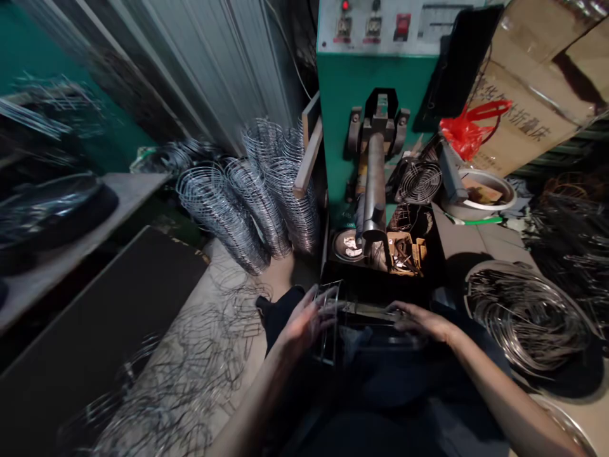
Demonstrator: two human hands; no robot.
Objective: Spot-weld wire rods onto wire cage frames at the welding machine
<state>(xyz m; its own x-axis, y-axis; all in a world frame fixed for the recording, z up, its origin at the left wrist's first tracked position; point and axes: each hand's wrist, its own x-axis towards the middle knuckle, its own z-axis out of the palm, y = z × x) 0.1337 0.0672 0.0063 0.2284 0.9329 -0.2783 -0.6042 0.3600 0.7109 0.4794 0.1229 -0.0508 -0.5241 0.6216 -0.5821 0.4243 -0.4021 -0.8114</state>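
Wire frame gripped in left hand, right hand too blurred to tell; wire stacks beside green machine

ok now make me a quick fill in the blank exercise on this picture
In the picture, the tall stacks of silver wire rings stand to the ____ of the green metal machine.
One small round lamp on that machine glows ____.
The thin metal wire frame is nearest the person's ____ hand.

Missing words: left; red; left
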